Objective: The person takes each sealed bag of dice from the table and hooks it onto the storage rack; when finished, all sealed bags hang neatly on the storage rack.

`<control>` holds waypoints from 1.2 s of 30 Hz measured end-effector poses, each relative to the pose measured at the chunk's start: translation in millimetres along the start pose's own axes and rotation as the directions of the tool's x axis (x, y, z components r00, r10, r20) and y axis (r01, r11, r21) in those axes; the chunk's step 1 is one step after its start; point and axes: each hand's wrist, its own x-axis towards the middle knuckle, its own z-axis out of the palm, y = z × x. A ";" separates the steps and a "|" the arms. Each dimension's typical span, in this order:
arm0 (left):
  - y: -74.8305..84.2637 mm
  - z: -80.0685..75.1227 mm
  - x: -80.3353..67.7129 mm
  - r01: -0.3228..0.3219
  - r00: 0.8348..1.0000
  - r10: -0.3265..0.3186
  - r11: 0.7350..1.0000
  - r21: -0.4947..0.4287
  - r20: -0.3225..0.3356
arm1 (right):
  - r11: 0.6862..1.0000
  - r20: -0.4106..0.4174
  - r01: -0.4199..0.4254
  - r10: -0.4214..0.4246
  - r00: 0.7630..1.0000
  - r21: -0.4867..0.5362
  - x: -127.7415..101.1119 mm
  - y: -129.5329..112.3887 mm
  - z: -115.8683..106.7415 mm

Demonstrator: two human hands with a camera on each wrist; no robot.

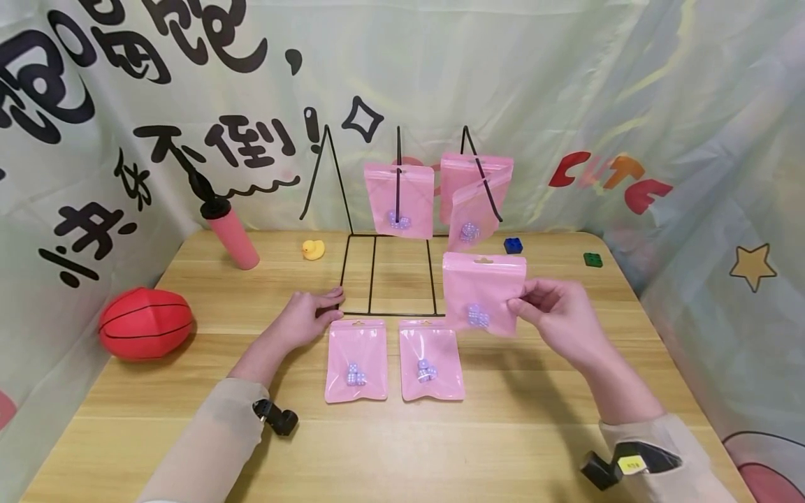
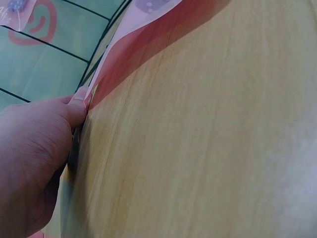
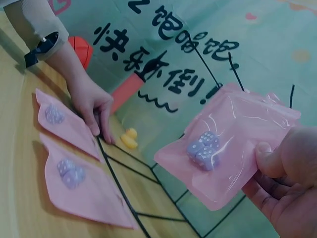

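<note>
Evidently, a pink pouch (image 1: 484,286) is pinched at its right edge by the right hand (image 1: 562,318), thumb laid on the front face, the other fingers curled behind. By the left hand (image 1: 308,318), the front-left corner of a black wire rack (image 1: 402,314) is taken between thumb and fingers, hardly any gap left. The gripped pouch is held near upright in the air, before the rack's right side; lavender dice (image 3: 204,151) are bunched low inside. Judged by look: light, soft-walled, slick, hardly fragile. Some sway is to be expected from the loose dice, so a hold is best taken at the side edge near the stiffer top strip, with the slot (image 1: 483,260) left uncovered. Farther out, two flat pouches (image 1: 356,349) (image 1: 429,353) are laid on the table (image 1: 478,454); hanging pouches (image 1: 415,192) (image 1: 468,209) are borne by the rack's hooks.
</note>
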 end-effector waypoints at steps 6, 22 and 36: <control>-0.5 -0.3 1.2 0.009 1.000 -0.009 1.000 0.002 0.000 | 0.996 0.017 0.057 -0.059 0.998 0.066 10.6 -17.1 11.1; -7.7 1.3 -4.3 -0.010 1.000 0.010 1.000 0.009 -0.001 | 0.958 0.082 0.168 -0.191 0.978 0.232 40.1 -58.1 53.8; -5.1 2.4 1.6 -0.038 0.999 0.038 0.999 0.007 -0.011 | 0.947 0.065 0.150 -0.175 0.982 0.286 68.2 -60.3 76.6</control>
